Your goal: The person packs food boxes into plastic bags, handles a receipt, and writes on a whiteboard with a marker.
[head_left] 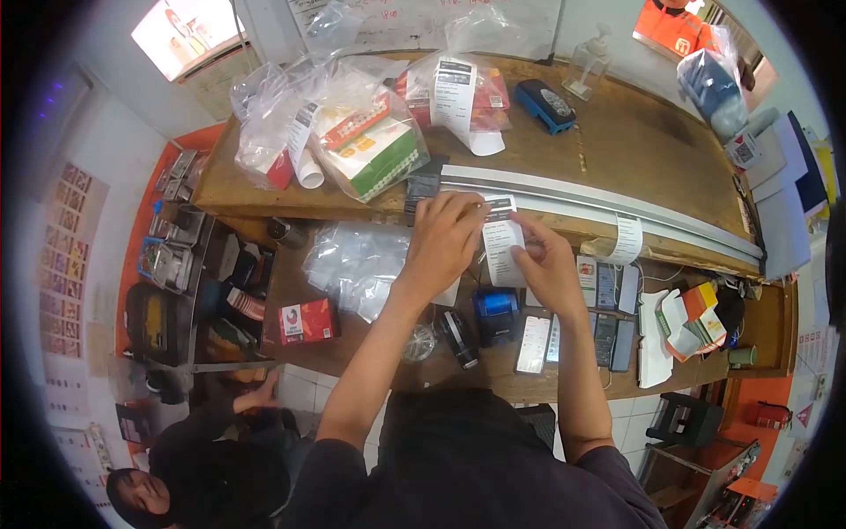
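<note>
A printed paper receipt (pixel 500 251) hangs upright between my hands, just in front of the metal rail. My left hand (pixel 441 238) is closed, its fingertips at the receipt's upper left edge. On the other side, my right hand (pixel 550 264) pinches the receipt's right edge between thumb and forefinger. Below the receipt stands a small black and blue device (pixel 499 316), probably a receipt printer. Several phones (pixel 532 344) lie on the lower desk under my right forearm. Clear plastic bags (pixel 361 260) are piled left of my left hand.
On the upper counter (pixel 634 132) sit a bagged food box (pixel 374 145), another bag with a receipt (pixel 453 97), and a blue-black handheld device (pixel 545 104). A red box (pixel 307 322) lies at left on the lower desk. A person (pixel 211 458) is low at left; another (pixel 674 31) stands beyond the window.
</note>
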Available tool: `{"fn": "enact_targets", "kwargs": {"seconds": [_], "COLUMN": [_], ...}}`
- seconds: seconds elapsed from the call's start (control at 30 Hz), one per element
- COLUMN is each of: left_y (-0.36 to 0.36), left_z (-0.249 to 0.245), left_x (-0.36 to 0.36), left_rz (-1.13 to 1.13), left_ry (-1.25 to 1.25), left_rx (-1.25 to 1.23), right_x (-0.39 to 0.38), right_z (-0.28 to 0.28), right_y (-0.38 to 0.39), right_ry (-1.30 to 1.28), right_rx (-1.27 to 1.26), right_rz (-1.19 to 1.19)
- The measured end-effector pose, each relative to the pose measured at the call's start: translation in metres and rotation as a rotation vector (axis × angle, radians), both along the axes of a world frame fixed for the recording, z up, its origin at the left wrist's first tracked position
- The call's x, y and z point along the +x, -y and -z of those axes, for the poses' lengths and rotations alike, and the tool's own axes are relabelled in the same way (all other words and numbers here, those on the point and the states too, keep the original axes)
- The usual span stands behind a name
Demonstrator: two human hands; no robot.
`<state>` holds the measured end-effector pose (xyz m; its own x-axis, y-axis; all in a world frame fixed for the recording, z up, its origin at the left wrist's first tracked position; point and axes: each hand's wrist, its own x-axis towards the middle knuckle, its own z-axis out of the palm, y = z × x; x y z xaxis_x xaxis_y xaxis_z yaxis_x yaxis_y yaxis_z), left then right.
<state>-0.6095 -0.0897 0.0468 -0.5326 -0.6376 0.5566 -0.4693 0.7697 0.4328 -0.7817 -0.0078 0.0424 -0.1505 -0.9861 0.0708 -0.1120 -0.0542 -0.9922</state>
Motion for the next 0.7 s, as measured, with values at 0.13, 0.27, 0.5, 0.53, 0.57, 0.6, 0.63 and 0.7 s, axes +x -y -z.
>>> {"fn": "enact_targets", "kwargs": {"seconds": [0.13,0.27,0.5,0.53,0.57,0.6,0.63,0.7], "left_y": [0.004,0.001,-0.031,-0.026,-0.013,-0.002,0.006,0.019], "left_z": [0.007,-0.002,0.07,0.106,0.142,0.179,0.22,0.246], "left_x": [-0.004,-0.012,0.07,0.097,0.126,0.155,0.179,0.195], "left_rz": [0.006,-0.019,-0.103,-0.163,-0.237,-0.316,-0.348,-0.377], "left_ry": [0.086,0.112,-0.108,-0.132,-0.024,0.081,0.155,0.227], "left_rx": [-0.127,-0.024,0.136,0.296,0.384,0.479,0.449,0.425], "right_x": [0.002,0.008,0.004,0.004,0.004,0.005,0.005,0.007], "right_z": [-0.019,-0.018,-0.01,-0.012,-0.01,-0.005,-0.001,0.018], "right_y": [0.002,0.016,0.013,0.001,-0.013,-0.027,-0.038,-0.053], "right_ry": [-0.482,-0.915,-1.027,-0.935,-0.848,-0.81,-0.776,-0.715], "right_rx": [-0.006,-0.253,-0.31,-0.304,-0.293,-0.265,-0.243,-0.106], "right_rz": [0.059,0.208,0.334,0.354,0.374,0.341,0.309,0.138]}}
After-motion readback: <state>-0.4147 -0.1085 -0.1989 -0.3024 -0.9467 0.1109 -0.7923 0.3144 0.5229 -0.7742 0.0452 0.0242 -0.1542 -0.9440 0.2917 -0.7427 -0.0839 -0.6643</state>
